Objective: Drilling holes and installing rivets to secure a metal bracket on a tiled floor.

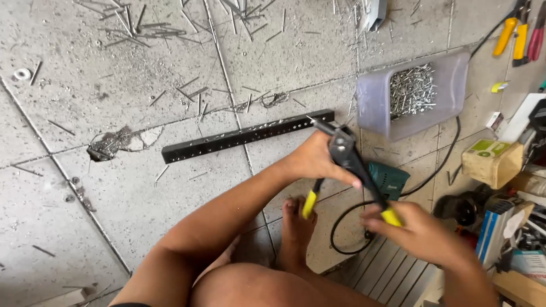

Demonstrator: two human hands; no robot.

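Observation:
A long black metal bar (239,137) with a row of small holes lies on the tiled floor. A hand riveter (343,149) with black arms and yellow grips has its nose at the bar's right end. My left hand (314,161) wraps the riveter's head and one arm. My right hand (410,228) grips the other yellow-tipped arm, lower right. A clear plastic tub (376,108) holding several silver rivets stands just right of the bar.
Spent rivet pins litter the floor (114,85). A teal power drill (389,178) and its black cord (341,227) lie under my hands. Yellow and red pliers (518,35) sit top right; boxes (492,162) crowd the right edge. My bare foot (297,227) rests below.

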